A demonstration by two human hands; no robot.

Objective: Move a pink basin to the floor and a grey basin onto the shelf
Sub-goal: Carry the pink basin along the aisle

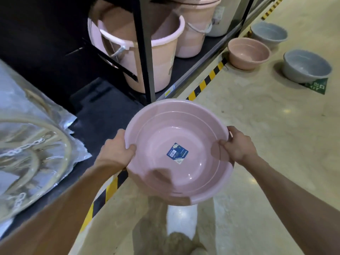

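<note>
A pink basin (176, 126) with a blue label inside is held in the air over the floor's edge, beside the low black shelf (103, 115). My left hand (117, 150) grips its left rim and my right hand (238, 146) grips its right rim. On the floor at the far right stand a grey basin (306, 66) and a second grey basin (268, 34) behind it. Another pink basin (248, 52) sits on the floor close to the shelf edge.
Pink buckets (156, 57) stand on the shelf behind a black upright post (145, 52). Plastic-wrapped goods (31, 144) lie on the shelf at the left. Yellow-black hazard tape (206, 81) runs along the shelf's base. A green floor sticker (316, 87) lies under the near grey basin.
</note>
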